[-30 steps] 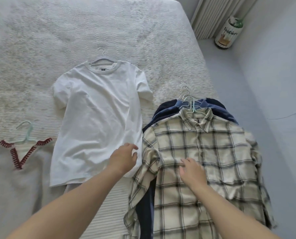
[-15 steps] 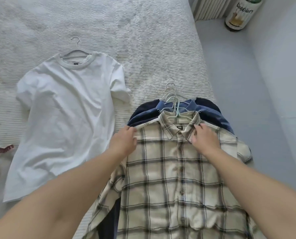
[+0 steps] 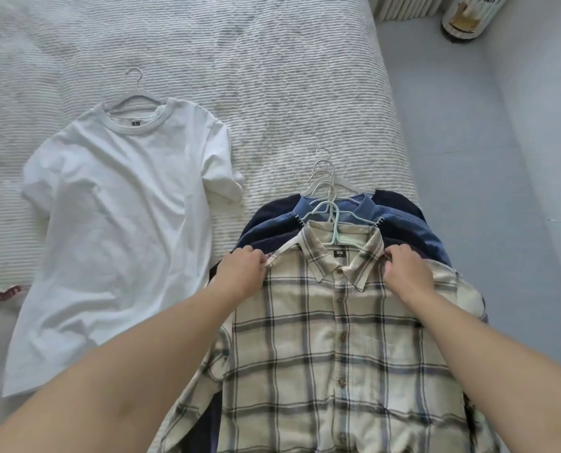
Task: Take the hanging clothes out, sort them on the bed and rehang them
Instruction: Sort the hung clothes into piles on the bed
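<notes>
Our left hand [image 3: 239, 276] pinches the plaid shirt [image 3: 338, 354] at its left shoulder seam, fingers [image 3: 256, 258] curled round the fabric edge, and our right hand [image 3: 406, 273] grasps the opposite shoulder just beside the collar, so both hands are clenched on the same garment. The plaid shirt lies buttoned and face up on top of a pile at the bed's right edge, its pale green hanger [image 3: 336, 227] showing inside the collar. Under it we see a blue shirt [image 3: 403, 223] and navy garments [image 3: 272, 210], each on its own hanger, their metal hooks [image 3: 324, 171] fanned out together above the collars. To the left, apart from the pile, a white T-shirt [image 3: 119, 230] lies flat on its hanger [image 3: 135, 96] on the ribbed white bed [image 3: 239, 60]. At the far left edge we catch a cream garment with red trim [image 3: 1, 295], mostly cut off. A printed cylindrical bin [image 3: 468, 14] stands on the grey floor [image 3: 468, 158] beyond the bed
</notes>
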